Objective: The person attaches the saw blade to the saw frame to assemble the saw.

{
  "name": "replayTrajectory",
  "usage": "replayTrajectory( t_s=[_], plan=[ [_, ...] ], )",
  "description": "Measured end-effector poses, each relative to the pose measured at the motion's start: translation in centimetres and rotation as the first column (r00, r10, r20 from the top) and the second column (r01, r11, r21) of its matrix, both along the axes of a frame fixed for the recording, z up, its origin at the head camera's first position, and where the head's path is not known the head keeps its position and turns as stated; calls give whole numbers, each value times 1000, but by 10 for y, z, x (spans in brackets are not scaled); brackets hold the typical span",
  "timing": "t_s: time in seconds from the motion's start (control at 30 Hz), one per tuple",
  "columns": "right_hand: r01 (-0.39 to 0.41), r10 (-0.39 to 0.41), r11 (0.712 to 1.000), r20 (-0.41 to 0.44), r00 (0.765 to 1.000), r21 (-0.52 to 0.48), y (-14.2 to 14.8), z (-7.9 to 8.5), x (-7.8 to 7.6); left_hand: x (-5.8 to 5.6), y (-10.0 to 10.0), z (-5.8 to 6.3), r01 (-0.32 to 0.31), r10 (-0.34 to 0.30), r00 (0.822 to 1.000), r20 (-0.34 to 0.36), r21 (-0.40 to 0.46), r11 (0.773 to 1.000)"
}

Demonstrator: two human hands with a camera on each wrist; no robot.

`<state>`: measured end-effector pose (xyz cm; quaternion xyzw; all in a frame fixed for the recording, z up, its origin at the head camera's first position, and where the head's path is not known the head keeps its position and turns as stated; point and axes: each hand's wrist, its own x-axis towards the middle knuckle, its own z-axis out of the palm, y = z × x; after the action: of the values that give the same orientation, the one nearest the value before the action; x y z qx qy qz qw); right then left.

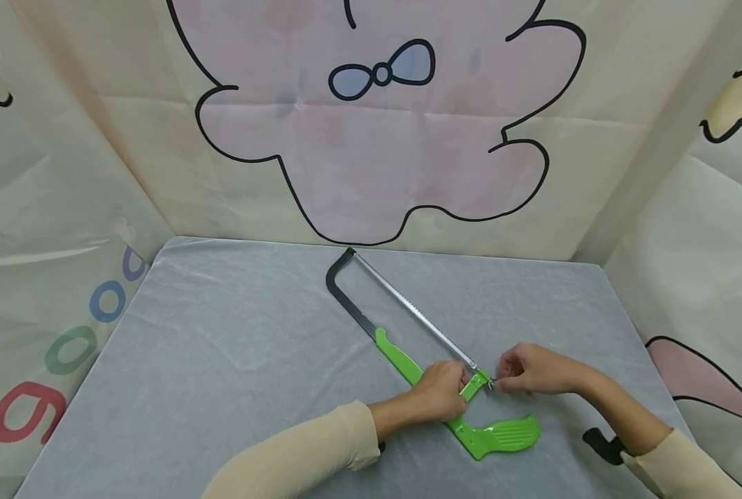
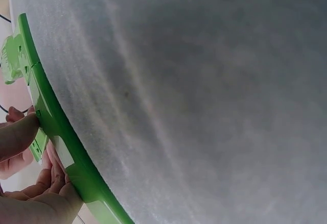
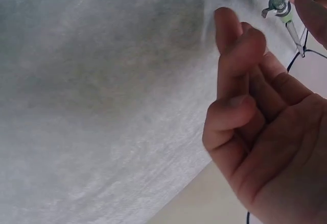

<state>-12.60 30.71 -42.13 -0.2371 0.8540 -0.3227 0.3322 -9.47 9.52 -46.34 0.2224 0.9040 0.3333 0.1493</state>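
Observation:
A hacksaw with a green handle (image 1: 510, 435), a dark bent front frame (image 1: 346, 298) and a silver blade (image 1: 414, 312) lies slantwise on the grey cloth. My left hand (image 1: 439, 391) grips its green frame near the rear blade mount (image 1: 475, 383); in the left wrist view, fingers and thumb are on the green frame (image 2: 71, 147). A metal wing nut (image 3: 278, 3) sticks out of that mount. Close beside it is my right hand (image 1: 535, 369), fingers loosely bent. In the right wrist view a small gap separates those fingers from the wing nut, and nothing is visible in them.
Grey cloth (image 1: 221, 346) covers the table. Printed curtains (image 1: 371, 173) hang behind it and on both sides. A dark strap piece (image 1: 603, 445) shows by the right sleeve.

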Motion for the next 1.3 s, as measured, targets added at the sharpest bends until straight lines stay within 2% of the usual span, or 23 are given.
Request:
replayTrajectory(
  t_s=[0.13, 0.23, 0.53, 0.9, 1.1, 1.2, 1.3],
  plan=[
    [-32, 35, 999, -86, 996, 34, -4, 3, 1, 0, 1, 0, -2, 2, 1000, 1, -2, 1000],
    [-45, 50, 998, -112, 992, 49, -6, 4, 3, -1, 1, 0, -1, 1, 1000, -6, -10, 1000],
    [-42, 47, 998, -103, 994, 48, -11, 6, 6, -1, 2, 0, 7, -7, 1000, -29, -12, 1000],
    [-44, 51, 997, -128, 990, 60, -11, 0, 6, -1, 1, 1, -4, 4, 1000, -19, -10, 1000],
    [-86, 85, 996, -52, 995, -6, -9, -6, 3, 0, 1, 2, -8, 8, 1000, -12, -13, 1000],
    [-81, 84, 996, 52, 995, -43, -6, -9, 1, 0, 1, 2, -6, 5, 1000, -14, -18, 1000],
    [-45, 58, 996, 182, 982, -74, -3, -11, 0, 1, 1, 3, 1, -1, 1000, -12, -21, 1000]
  ],
)
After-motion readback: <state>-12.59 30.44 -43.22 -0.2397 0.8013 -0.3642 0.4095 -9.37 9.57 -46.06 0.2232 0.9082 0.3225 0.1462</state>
